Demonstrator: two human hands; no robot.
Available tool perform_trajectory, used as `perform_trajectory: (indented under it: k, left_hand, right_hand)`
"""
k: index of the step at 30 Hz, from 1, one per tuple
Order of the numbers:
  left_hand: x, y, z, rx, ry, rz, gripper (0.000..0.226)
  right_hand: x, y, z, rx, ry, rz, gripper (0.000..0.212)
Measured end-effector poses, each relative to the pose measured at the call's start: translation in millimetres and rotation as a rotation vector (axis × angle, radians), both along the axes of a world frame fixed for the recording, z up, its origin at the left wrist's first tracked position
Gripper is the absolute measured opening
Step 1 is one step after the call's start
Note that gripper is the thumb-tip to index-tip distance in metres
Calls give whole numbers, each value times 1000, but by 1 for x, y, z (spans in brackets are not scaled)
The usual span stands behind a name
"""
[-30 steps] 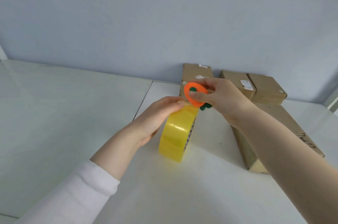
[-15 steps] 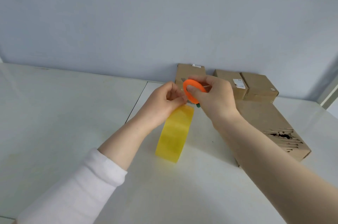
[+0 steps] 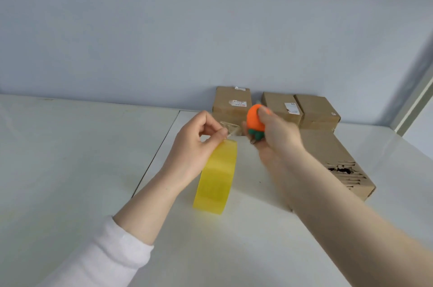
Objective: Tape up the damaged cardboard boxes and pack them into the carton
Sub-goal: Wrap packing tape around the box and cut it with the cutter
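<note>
A yellow tape roll (image 3: 216, 179) stands on edge on the white table. My left hand (image 3: 199, 143) pinches a short clear tape strip (image 3: 230, 128) pulled up from the roll's top. My right hand (image 3: 274, 136) grips a small orange cutter (image 3: 255, 120) with a green base, just right of the strip's free end. A long cardboard box (image 3: 337, 160) with a torn, ragged hole (image 3: 341, 169) in its top lies to the right, partly hidden by my right forearm.
Three small cardboard boxes stand against the blue-grey wall: one box (image 3: 232, 104) behind my hands, two more boxes (image 3: 281, 106) (image 3: 316, 111) to its right. A seam (image 3: 154, 158) splits the table top. No carton is in view.
My left hand has lifted the tape end higher off the roll. My right hand has turned the orange cutter and drawn it away to the right of the strip.
</note>
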State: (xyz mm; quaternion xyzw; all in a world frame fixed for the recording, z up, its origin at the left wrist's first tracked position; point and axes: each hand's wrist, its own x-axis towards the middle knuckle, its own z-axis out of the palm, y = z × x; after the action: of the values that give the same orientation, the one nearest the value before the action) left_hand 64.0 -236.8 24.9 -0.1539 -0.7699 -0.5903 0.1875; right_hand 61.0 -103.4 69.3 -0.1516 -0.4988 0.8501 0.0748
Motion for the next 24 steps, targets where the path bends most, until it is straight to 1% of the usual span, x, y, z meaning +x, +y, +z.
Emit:
perform_trajectory:
  k: [1,2,3,4,5,6,8,9,10,11,13,15,20,23,24]
  left_hand:
    - [3,2,0,19,25,13,24]
    - [5,5,2,51,47,22,23]
    - [7,9,5,92,66,24,22]
    - [9,13,11,136,85,19,22]
    - [10,18,19,180,102,10,21]
    - [12,24,28,223,116,-1,19]
    - [14,37,45,297,123,-37,13]
    - [15,44,52,326,114,-60,12]
    - [16,53,58,346,101,-84,13]
    - [17,61,61,355,87,-101,16]
    - [18,80,66,351,56,-125,20]
    - [19,99,68,341,28,-145,21]
    - [18,134,77,405,-43,-187,19]
    - [18,151,85,405,-49,-194,19]
    - [19,156,86,401,-49,-192,19]
  right_hand:
    - [0,12,7,-61,38,-36,2]
    - [0,29,13,-79,92,-55,4]
    - [2,50,19,-55,160,-70,7]
    - [5,74,21,17,224,-104,8]
    - [8,100,19,160,252,-165,8]
    - [12,126,13,354,232,-243,7]
    - [20,170,-10,716,94,-379,15]
    - [23,187,-26,814,8,-381,20]
    - [24,202,-44,871,-72,-337,26]
    - [25,213,-61,904,-138,-272,29]
    - [28,228,-89,958,-234,-168,28]
    - [32,239,-104,996,-274,-132,24]
    - [34,254,-110,1028,-210,-62,19]
    - [37,257,-110,1127,-205,-43,19]
    - [37,257,-110,1188,-226,-36,23]
